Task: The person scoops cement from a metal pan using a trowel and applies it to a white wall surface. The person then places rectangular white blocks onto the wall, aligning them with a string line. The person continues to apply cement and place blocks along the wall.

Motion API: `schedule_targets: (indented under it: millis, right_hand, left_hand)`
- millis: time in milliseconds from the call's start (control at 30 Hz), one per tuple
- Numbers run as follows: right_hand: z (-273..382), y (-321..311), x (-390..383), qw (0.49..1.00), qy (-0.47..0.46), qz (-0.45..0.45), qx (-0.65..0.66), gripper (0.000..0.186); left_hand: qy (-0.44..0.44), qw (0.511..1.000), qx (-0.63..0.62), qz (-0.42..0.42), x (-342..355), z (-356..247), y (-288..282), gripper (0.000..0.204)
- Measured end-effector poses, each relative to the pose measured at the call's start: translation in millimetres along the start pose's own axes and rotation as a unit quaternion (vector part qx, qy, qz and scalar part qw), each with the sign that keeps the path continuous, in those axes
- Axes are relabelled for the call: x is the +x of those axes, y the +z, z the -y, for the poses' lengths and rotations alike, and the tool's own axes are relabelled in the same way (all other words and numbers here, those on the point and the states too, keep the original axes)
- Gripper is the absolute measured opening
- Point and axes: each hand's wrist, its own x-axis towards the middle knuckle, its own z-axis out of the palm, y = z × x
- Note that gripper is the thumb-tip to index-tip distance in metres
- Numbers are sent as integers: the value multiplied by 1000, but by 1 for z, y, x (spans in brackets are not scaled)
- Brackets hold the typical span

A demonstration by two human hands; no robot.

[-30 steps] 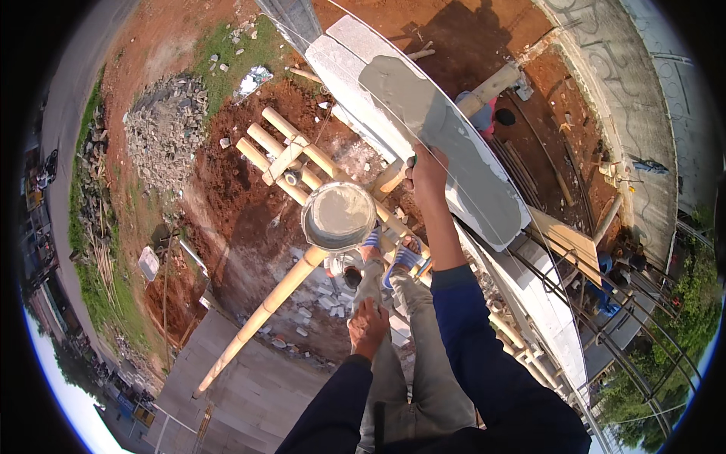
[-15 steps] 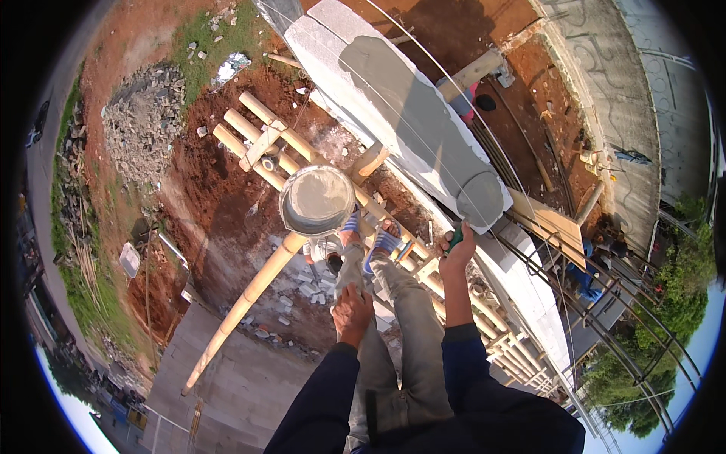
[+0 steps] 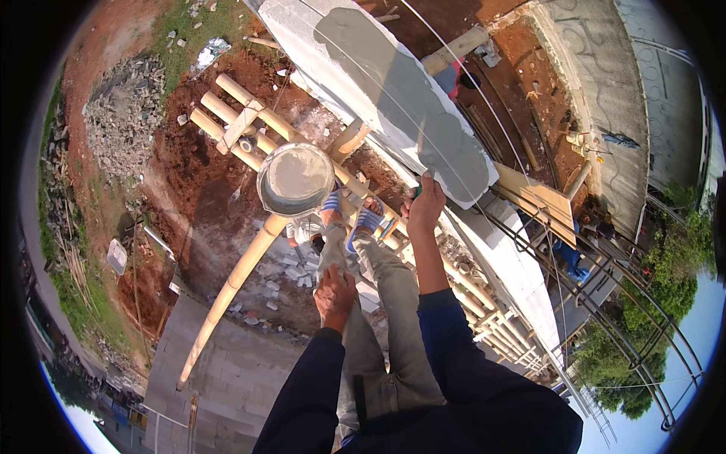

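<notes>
The right hand [image 3: 428, 206] is closed around a dark green tool handle [image 3: 414, 193], beside the near end of a long, smooth layer of wet grey mortar [image 3: 401, 91] spread over a white, chalky block wall [image 3: 291, 34]; whatever blade it has blends into the grey. The left hand [image 3: 335, 296] is loosely curled near the trousers [image 3: 389, 303], and whether it holds anything cannot be told. Thin pale strings [image 3: 484, 98] cross above the wall, and dark, slender steel bars [image 3: 605, 333] jut out near a flat tan wooden board [image 3: 541, 200]. A round, grey-crusted bucket [image 3: 296, 213] of mortar sits on smooth yellow bamboo poles [image 3: 234, 291], above rough red soil [image 3: 189, 170] and jagged white rubble [image 3: 291, 268].
</notes>
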Motion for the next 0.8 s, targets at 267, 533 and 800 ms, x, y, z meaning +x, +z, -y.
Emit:
schedule_targets:
  millis: [267, 533, 800]
  right_hand:
    - [-25, -78, 1, 990, -39, -136, 28, 31]
    - [-8, -63, -4, 997, 11, -58, 44, 25]
    - [18, -70, 5, 998, 6, -61, -19, 24]
  left_hand:
    - [-2, 1000, -9, 2, -2, 4, 6, 30]
    - [4, 1000, -11, 13, -1, 3, 4, 32]
    - [22, 1000, -1, -3, -1, 2, 4, 34]
